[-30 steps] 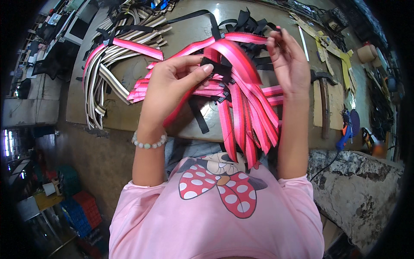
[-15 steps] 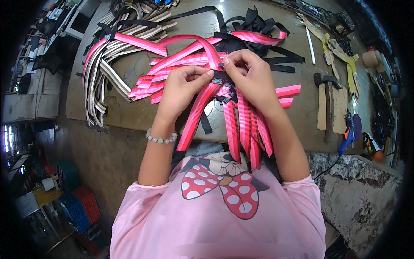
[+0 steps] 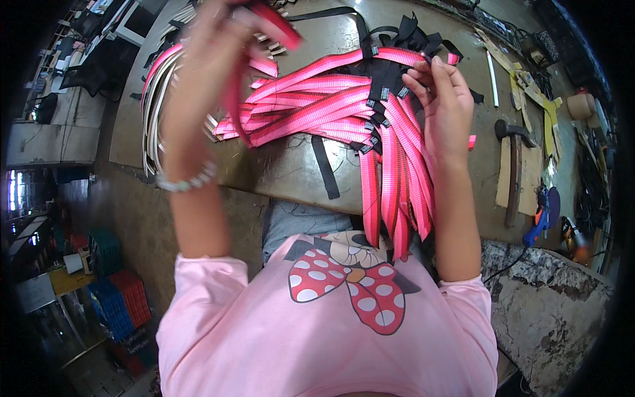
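Note:
A pink-and-red webbing strap [image 3: 234, 99] hangs blurred from my left hand [image 3: 221, 30], which is raised at the upper left and closed on it. My right hand [image 3: 444, 89] is at the right of the strap pile, thumb and forefinger pinched at a small dark piece too small to name. Beside and under it lie several pink straps [image 3: 317, 109] with black ends and small dark labels [image 3: 385, 94]. Some point left across the table; others [image 3: 391, 178] hang over its near edge toward my lap. Black straps [image 3: 403, 40] are heaped behind them.
Beige-and-black striped straps [image 3: 153, 109] lie bundled at the table's left. On the right are a hammer [image 3: 512, 165] on cardboard, a white stick [image 3: 493, 79], yellow scraps [image 3: 549, 109] and a blue glue-gun-like tool [image 3: 539, 218]. A loose black strap [image 3: 325, 169] crosses the near edge.
My hands have parted from the middle. The left has swung up and left with a pink strap; the right has moved right and up to the black heap.

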Demonstrator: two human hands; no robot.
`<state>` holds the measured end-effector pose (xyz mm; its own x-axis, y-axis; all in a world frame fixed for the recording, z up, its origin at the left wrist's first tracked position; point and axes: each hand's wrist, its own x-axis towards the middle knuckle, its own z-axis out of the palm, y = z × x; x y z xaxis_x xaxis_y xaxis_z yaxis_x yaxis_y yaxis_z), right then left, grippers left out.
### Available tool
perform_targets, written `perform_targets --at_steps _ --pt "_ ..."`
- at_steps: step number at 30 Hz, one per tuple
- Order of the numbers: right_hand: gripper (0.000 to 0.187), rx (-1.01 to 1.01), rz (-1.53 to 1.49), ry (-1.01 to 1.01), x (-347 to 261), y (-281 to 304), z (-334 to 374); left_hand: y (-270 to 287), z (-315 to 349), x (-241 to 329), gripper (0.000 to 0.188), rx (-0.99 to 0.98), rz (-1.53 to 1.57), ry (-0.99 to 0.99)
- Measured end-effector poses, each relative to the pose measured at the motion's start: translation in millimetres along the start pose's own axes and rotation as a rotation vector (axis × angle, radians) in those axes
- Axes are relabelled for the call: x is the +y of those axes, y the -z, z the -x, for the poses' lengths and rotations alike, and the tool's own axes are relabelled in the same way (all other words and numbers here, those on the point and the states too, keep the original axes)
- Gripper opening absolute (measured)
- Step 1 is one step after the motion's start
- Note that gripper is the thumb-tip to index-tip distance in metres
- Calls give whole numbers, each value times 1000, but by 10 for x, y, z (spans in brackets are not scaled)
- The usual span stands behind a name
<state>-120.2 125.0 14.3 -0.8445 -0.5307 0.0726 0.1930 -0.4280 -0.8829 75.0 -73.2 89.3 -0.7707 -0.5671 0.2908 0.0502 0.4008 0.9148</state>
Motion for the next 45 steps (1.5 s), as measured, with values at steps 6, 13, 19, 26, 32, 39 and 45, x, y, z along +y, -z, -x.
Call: perform_targets --at_steps 6,13,19,26,32,39,45 --pt "21 -76 117 -25 24 -7 33 1599 -906 -238 27 367 -1162 -264" --pt "21 -122 148 -91 98 -39 44 382 -55 -920 36 347 -1143 -227" --pt "22 -140 327 -117 282 -4 22 -265 485 -826 17 212 -627 96" --pt "20 -93 66 -210 174 66 -39 220 443 -580 21 281 -956 188" --pt "18 -41 10 -88 68 57 -64 -437 56 -311 33 80 -615 -259" --pt "18 -227 -187 -58 -183 40 17 -1103 -793 -769 38 -297 -750 -107" --pt "19 -385 -57 303 -356 -91 295 -931 -308 -273 16 -411 -387 -234"
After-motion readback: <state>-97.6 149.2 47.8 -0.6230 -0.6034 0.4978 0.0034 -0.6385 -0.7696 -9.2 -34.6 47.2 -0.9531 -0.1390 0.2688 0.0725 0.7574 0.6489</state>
